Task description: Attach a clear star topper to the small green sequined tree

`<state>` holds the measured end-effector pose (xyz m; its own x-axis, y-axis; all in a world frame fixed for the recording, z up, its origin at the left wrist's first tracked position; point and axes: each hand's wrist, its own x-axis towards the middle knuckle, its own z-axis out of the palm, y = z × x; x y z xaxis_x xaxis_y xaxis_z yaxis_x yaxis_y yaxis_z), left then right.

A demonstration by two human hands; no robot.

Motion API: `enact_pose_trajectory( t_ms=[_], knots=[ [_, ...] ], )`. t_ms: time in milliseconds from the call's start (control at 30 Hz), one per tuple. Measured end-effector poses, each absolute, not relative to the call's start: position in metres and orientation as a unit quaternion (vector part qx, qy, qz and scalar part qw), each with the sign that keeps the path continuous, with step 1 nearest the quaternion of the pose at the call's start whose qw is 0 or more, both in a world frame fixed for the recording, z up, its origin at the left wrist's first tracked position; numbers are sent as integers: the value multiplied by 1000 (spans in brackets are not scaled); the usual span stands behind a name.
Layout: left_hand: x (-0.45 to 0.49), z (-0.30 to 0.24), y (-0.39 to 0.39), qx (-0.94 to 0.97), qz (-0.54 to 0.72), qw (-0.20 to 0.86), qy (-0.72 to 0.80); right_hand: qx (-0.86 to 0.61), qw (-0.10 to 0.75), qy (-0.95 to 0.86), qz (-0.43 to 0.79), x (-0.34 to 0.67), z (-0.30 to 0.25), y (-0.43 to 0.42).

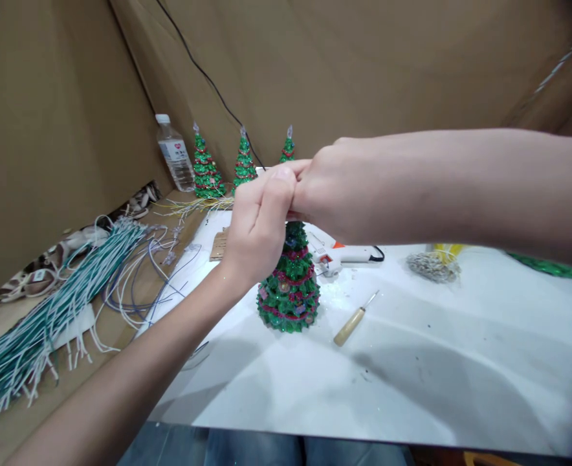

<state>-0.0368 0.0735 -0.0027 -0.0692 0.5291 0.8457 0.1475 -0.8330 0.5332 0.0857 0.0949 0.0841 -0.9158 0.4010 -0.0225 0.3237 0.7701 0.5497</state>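
A small green Christmas tree [288, 294] with red garland and tiny ornaments stands upright on the white tabletop [286, 388]. Both hands meet at its top and cover the tip. My left hand [259, 226] is closed, thumb pressed against the fingers. Against it, my right hand [322, 191] is closed too, its fingers mostly hidden. Whatever the fingers hold up there cannot be made out. To the right of the tree's base lies an awl [356, 320] with a wooden handle. Behind the tree rests a white and orange hot glue gun [344, 255].
At the back stand more small trees [206, 169] and a water bottle [175, 155]. Green and white cords [72, 304] lie in a bundle at left, near loose wires [131, 288]. A bundle of thin silvery strands [434, 265] sits at right. Brown cloth [363, 65] hangs behind.
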Motion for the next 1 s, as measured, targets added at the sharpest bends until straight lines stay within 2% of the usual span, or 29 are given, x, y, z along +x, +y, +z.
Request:
enact_pose_trajectory(
  t_ms=[167, 400, 533, 700, 867, 1000],
  knots=[
    [-40, -2, 73, 665, 667, 147, 300, 176, 76, 942, 276, 87, 82, 104],
    [-52, 18, 64, 731, 564, 154, 351, 203, 94, 943, 245, 82, 91, 91],
    [-59, 29, 63, 750, 511, 195, 373, 212, 62, 951, 215, 84, 94, 95],
    [-71, 22, 55, 723, 547, 219, 361, 206, -64, 972, 94, 107, 88, 102],
    [-80, 3, 42, 768, 494, 147, 379, 180, -259, 947, -65, 129, 52, 101],
    [-75, -15, 43, 754, 520, 144, 376, 131, -334, 921, -153, 129, 22, 100]
  ],
)
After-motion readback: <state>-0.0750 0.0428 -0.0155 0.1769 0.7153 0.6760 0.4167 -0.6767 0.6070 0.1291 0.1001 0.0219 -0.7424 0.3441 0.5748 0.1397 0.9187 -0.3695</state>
